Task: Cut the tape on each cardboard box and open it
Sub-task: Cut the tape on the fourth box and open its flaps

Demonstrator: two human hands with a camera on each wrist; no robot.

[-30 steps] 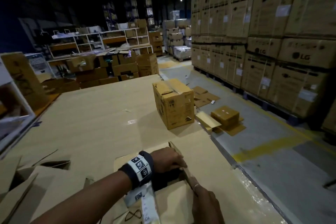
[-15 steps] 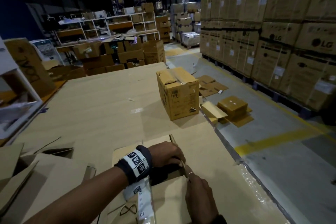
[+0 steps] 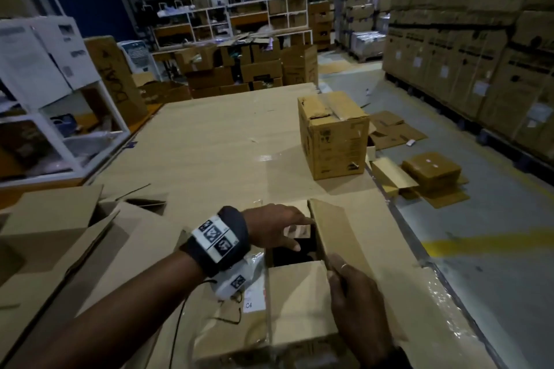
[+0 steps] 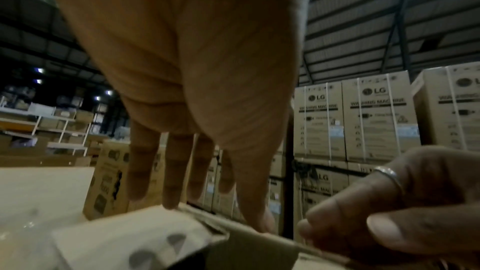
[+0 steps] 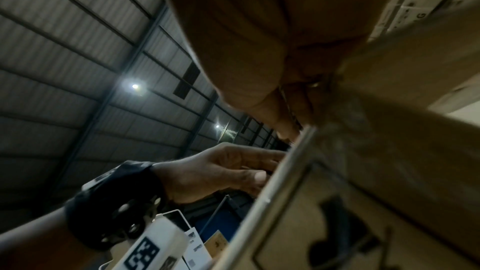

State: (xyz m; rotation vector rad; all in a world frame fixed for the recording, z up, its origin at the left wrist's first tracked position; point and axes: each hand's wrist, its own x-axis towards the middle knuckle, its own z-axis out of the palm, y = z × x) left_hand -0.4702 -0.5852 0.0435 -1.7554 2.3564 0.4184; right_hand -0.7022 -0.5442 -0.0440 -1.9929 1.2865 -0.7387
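A flat cardboard box (image 3: 296, 302) lies on the cardboard-covered table (image 3: 209, 144) just in front of me, its top partly open with a dark inside showing. My right hand (image 3: 353, 293) grips the edge of the box's right flap (image 3: 338, 237), which stands raised; a ring shows on one finger. My left hand (image 3: 278, 228), with a tagged wristband, reaches over the opening with straight fingers (image 4: 179, 171) that touch the far flap's edge. In the left wrist view my right hand (image 4: 389, 213) pinches the flap edge. No knife shows.
A taller taped box (image 3: 332, 135) stands farther back by the table's right edge. Opened boxes (image 3: 60, 234) lie at the left. Flattened cardboard (image 3: 431, 171) litters the floor on the right, before stacked large cartons (image 3: 479, 54). A white shelf unit (image 3: 60, 99) stands left.
The right flap has swung up in my right hand and the box's dark inside now shows. My left fingers have gone from curled at the seam to stretched over the opening.
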